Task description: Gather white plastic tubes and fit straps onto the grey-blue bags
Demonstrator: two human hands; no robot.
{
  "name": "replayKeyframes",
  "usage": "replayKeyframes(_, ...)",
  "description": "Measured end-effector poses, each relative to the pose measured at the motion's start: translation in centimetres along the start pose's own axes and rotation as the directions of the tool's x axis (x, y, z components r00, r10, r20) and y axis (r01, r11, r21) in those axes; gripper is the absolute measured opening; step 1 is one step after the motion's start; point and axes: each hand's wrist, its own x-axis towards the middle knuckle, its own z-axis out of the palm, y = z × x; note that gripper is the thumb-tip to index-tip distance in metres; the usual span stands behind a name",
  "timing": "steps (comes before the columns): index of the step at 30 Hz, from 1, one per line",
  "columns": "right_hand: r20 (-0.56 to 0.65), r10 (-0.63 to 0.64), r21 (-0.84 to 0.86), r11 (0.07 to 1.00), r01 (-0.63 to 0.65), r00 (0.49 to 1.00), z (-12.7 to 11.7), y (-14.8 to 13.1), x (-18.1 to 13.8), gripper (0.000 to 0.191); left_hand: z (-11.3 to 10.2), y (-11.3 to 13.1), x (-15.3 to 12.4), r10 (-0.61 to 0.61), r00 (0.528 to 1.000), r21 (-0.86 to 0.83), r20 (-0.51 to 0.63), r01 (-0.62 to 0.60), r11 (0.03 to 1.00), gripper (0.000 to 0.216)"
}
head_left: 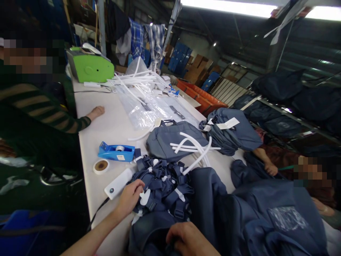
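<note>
A heap of navy webbing straps [170, 181] with plastic buckles and white paper-like pieces lies on the table before me. At its left edge, the fingers of my left hand [130, 195] are closed on a strap beside a white piece. My right hand [186, 236] is lower down, its curled fingers gripping the edge of a navy bag [151, 231]; the fingertips are partly hidden in its dark fold. More navy bag fabric [207, 199] rises right beside the straps.
Behind the straps lie a folded bag [165, 138] and white tubes [197, 145]. A blue tape dispenser [117, 152], tape roll [101, 166] and white device [118, 183] line the left. A green machine [92, 67] stands farther back. Co-workers' hands [97, 112] rest at both sides.
</note>
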Motion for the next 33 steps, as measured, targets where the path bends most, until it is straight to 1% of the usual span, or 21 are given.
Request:
replayKeyframes(1, 0.006, -0.024, 0.015, 1.000, 0.024, 1.000, 0.2, 0.3, 0.0, 0.043, -0.4, 0.0, 0.9, 0.038, 0.999, 0.105, -0.021, -0.036, 0.994, 0.027)
replayKeyframes(3, 0.015, -0.049, 0.030, 0.998, 0.048, 0.999, 0.5, 0.6, 0.2, 0.044, -0.4, 0.5, 2.9, 0.085, 0.996, 0.237, -0.010, -0.080, 0.968, 0.029)
replayKeyframes(5, 0.012, -0.025, 0.020, 0.999, 0.025, 1.000, 0.4, 0.4, 0.5, 0.039, 0.5, 1.3, 5.2, 0.109, 0.994, 0.323, -0.004, -0.102, 0.941, 0.026)
replayKeyframes(8, 0.003, 0.022, -0.016, 1.000, -0.022, 1.000, 0.0, -0.5, 0.6, 0.031, 2.7, 2.4, 8.7, 0.078, 0.997, 0.455, 0.010, -0.074, 0.887, 0.023)
replayKeyframes(10, -0.005, 0.048, -0.042, 0.998, -0.048, 0.999, -0.3, -0.9, 0.6, 0.028, 3.9, 2.8, 10.8, 0.025, 0.999, 0.511, 0.034, -0.039, 0.859, 0.022)
replayKeyframes(12, -0.007, 0.051, -0.047, 0.998, -0.052, 0.999, -0.5, -1.0, 0.6, 0.029, 4.3, 2.8, 12.1, -0.017, 0.998, 0.532, 0.066, -0.021, 0.846, 0.019)
replayKeyframes(13, 0.012, 0.045, -0.053, 0.998, -0.045, 0.999, -0.5, -0.9, 0.7, 0.031, 4.1, 2.8, 12.5, -0.022, 0.996, 0.529, 0.084, -0.025, 0.848, 0.019)
replayKeyframes(15, 0.078, 0.040, -0.070, 0.997, -0.034, 0.996, -0.3, -0.7, 0.9, 0.038, 3.0, 3.1, 12.6, 0.002, 0.993, 0.498, 0.115, -0.059, 0.865, 0.026)
replayKeyframes(17, 0.091, 0.043, -0.072, 0.997, -0.037, 0.995, 0.0, -0.2, 1.0, 0.043, 1.1, 3.9, 12.0, 0.055, 0.988, 0.434, 0.142, -0.112, 0.894, 0.038)
replayKeyframes(18, 0.040, 0.031, -0.048, 0.998, -0.029, 0.999, 0.2, 0.2, 1.0, 0.042, -0.1, 4.4, 11.3, 0.083, 0.985, 0.394, 0.154, -0.138, 0.908, 0.045)
replayKeyframes(20, -0.109, -0.016, 0.037, 0.999, 0.020, 0.994, 0.5, 1.0, 0.8, 0.037, -2.5, 5.9, 9.5, 0.144, 0.972, 0.305, 0.185, -0.196, 0.932, 0.061)
replayKeyframes(22, -0.198, -0.065, 0.086, 0.993, 0.084, 0.978, 0.6, 1.9, 0.8, 0.031, -4.4, 7.4, 7.1, 0.198, 0.953, 0.080, 0.228, -0.221, 0.972, 0.077)
replayKeyframes(24, -0.232, -0.100, 0.098, 0.987, 0.125, 0.968, 0.5, 2.3, 1.0, 0.023, -5.4, 8.6, 4.4, 0.207, 0.950, -0.234, 0.235, -0.152, 0.960, 0.082)
replayKeyframes(25, -0.270, -0.116, 0.100, 0.984, 0.148, 0.956, 0.5, 2.3, 1.1, 0.018, -5.5, 9.0, 3.1, 0.184, 0.958, -0.370, 0.219, -0.093, 0.925, 0.081)
replayKeyframes(26, -0.336, -0.133, 0.109, 0.978, 0.179, 0.932, 0.4, 2.1, 1.4, 0.017, -5.3, 9.2, 2.0, 0.147, 0.970, -0.461, 0.194, -0.042, 0.886, 0.079)
replayKeyframes(28, -0.485, -0.144, 0.196, 0.944, 0.267, 0.863, 0.6, 1.1, 1.8, 0.023, -4.5, 9.4, 0.2, 0.075, 0.990, -0.510, 0.116, -0.005, 0.860, 0.076)
replayKeyframes(29, -0.532, -0.136, 0.285, 0.901, 0.328, 0.836, 0.8, 0.5, 2.1, 0.030, -3.9, 9.3, -0.5, 0.060, 0.996, -0.502, 0.070, -0.017, 0.865, 0.076)
replayKeyframes(30, -0.549, -0.126, 0.391, 0.835, 0.387, 0.826, 1.2, -0.1, 2.3, 0.041, -3.3, 9.1, -1.0, 0.058, 0.998, -0.486, 0.021, -0.041, 0.873, 0.078)
replayKeyframes(31, -0.540, -0.126, 0.490, 0.757, 0.432, 0.832, 1.6, -0.7, 2.6, 0.053, -2.6, 8.9, -1.4, 0.065, 0.998, -0.464, -0.026, -0.070, 0.883, 0.081)
replayKeyframes(32, -0.518, -0.139, 0.555, 0.695, 0.456, 0.844, 2.0, -1.2, 2.8, 0.063, -2.0, 8.7, -1.8, 0.075, 0.995, -0.437, -0.058, -0.093, 0.895, 0.083)
replayKeyframes(33, -0.502, -0.161, 0.578, 0.669, 0.468, 0.850, 2.3, -1.6, 3.1, 0.067, -1.5, 8.5, -2.1, 0.089, 0.993, -0.409, -0.074, -0.112, 0.906, 0.084)
